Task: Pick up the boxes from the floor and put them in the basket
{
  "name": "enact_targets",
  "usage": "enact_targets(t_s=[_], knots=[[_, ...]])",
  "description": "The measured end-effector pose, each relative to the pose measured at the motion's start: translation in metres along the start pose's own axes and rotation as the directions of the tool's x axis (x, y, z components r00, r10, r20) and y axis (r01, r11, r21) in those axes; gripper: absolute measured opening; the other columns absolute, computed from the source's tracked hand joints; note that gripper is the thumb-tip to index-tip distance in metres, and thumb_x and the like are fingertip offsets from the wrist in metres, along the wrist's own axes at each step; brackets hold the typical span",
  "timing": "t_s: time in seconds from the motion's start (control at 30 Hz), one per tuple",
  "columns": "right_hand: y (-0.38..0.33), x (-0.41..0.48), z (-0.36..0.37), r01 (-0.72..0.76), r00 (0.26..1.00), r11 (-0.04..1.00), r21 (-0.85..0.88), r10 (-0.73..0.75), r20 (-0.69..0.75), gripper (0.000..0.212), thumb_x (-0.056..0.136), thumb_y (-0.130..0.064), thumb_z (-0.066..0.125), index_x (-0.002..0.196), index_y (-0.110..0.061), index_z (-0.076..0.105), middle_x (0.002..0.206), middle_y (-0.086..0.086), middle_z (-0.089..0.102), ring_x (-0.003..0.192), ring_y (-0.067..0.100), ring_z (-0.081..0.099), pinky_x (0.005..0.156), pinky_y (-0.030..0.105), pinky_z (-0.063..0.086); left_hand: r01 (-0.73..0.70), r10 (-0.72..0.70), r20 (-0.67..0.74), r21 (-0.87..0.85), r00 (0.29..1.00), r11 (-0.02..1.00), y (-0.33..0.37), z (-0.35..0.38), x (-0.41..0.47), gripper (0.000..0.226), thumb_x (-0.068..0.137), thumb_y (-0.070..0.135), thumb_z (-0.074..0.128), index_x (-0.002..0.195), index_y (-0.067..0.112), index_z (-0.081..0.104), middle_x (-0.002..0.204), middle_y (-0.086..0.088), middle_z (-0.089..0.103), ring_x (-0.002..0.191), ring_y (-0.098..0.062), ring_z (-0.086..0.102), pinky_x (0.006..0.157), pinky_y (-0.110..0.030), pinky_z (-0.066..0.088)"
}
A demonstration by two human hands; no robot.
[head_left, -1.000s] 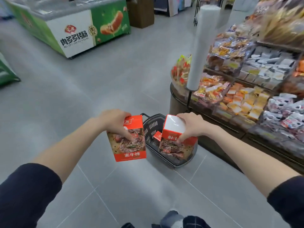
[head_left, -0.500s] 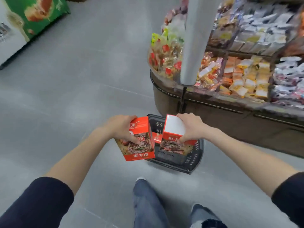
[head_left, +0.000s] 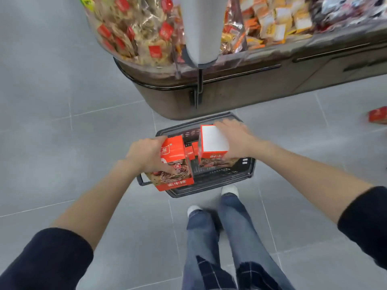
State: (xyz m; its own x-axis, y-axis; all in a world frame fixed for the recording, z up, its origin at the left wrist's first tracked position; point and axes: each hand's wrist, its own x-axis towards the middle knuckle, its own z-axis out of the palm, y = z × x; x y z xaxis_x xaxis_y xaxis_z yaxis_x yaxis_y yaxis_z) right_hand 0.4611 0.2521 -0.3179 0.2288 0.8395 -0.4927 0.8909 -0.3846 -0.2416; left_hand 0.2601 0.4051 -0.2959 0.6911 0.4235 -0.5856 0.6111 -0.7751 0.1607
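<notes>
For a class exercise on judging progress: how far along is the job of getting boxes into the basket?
Done: one red cardboard box seems to lie in the dark plastic basket. In hand: the left hand grips a picture-fronted red box, the right hand a white-sided red box, both over the basket. Left: release both, then fetch the stray red box on the grey floor, far right.

Floor: the floor is big grey tiles with thin pale lines between them.
Stand: a brown shop stand with a round corner.
Rail: a thin black rail runs along its side.
Post: a fat grey post in front of the stand.
Snacks: heaps of snack packs on the stand, red, orange and yellow.
Light: soft and even.
</notes>
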Motion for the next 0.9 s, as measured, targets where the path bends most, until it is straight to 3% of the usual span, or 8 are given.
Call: enact_targets(t_s=[0.17,0.37,0.47,0.63,0.8,0.9], knots=[[0.018,0.047,0.062,-0.011,1.0,1.0,-0.023,0.012,0.011,0.096,0.063,-0.032,0.077,0.141,-0.01,0.027,0.137,0.011,0.043,0.126,0.03,0.04,0.108,0.036,0.028,-0.022,0.024,0.052,-0.034,0.998,0.999,-0.014,0.074,0.069,0.106,0.051,0.074,0.072,0.136,0.022,0.036,0.129,0.001,0.058,0.114,-0.024,0.057,0.093,-0.04,0.05],[0.056,0.127,0.177,0.0,0.998,0.998,-0.057,0.004,0.068,0.101,0.063,-0.037,0.078,0.145,-0.014,0.022,0.142,0.005,0.038,0.131,0.025,0.035,0.114,0.035,0.024,0.02,-0.015,0.049,-0.104,0.999,0.994,-0.037,0.173,0.17,0.098,0.051,0.071,0.074,0.128,0.018,0.043,0.118,-0.001,0.063,0.107,-0.025,0.061,0.087,-0.04,0.051],[0.072,0.159,0.232,0.035,0.994,0.996,-0.079,-0.027,0.105,0.103,0.062,-0.041,0.078,0.145,-0.016,0.022,0.142,0.003,0.039,0.13,0.024,0.036,0.115,0.035,0.024,0.038,-0.028,0.071,-0.141,0.997,0.989,-0.041,0.22,0.206,0.099,0.052,0.068,0.075,0.132,0.021,0.04,0.125,0.0,0.06,0.114,-0.023,0.057,0.092,-0.039,0.049],[0.092,0.194,0.298,0.05,0.983,0.997,-0.055,-0.039,0.179,0.1,0.067,-0.03,0.075,0.146,-0.017,0.016,0.144,0.002,0.034,0.133,0.022,0.03,0.116,0.035,0.02,0.056,-0.045,0.138,-0.075,0.989,0.996,-0.039,0.292,0.249,0.111,0.057,0.067,0.073,0.144,0.018,0.024,0.14,-0.002,0.047,0.127,-0.024,0.046,0.101,-0.041,0.044],[0.098,0.223,0.344,0.081,0.985,0.993,-0.088,-0.066,0.162,0.099,0.069,-0.032,0.076,0.146,-0.018,0.015,0.147,0.0,0.029,0.136,0.02,0.025,0.116,0.036,0.017,0.003,-0.005,0.068,0.028,0.998,1.0,-0.034,0.343,0.271,0.106,0.068,0.066,0.066,0.147,0.016,0.016,0.15,-0.002,0.032,0.139,-0.021,0.029,0.113,-0.038,0.025],[0.101,0.238,0.37,0.087,0.985,0.992,-0.096,-0.072,0.155,0.1,0.068,-0.027,0.076,0.147,-0.017,0.016,0.149,0.0,0.027,0.138,0.02,0.022,0.115,0.038,0.018,-0.01,0.013,-0.043,0.076,0.999,0.997,-0.038,0.375,0.278,0.105,0.062,0.067,0.07,0.142,0.011,0.033,0.141,-0.005,0.045,0.131,-0.022,0.041,0.112,-0.038,0.028]])
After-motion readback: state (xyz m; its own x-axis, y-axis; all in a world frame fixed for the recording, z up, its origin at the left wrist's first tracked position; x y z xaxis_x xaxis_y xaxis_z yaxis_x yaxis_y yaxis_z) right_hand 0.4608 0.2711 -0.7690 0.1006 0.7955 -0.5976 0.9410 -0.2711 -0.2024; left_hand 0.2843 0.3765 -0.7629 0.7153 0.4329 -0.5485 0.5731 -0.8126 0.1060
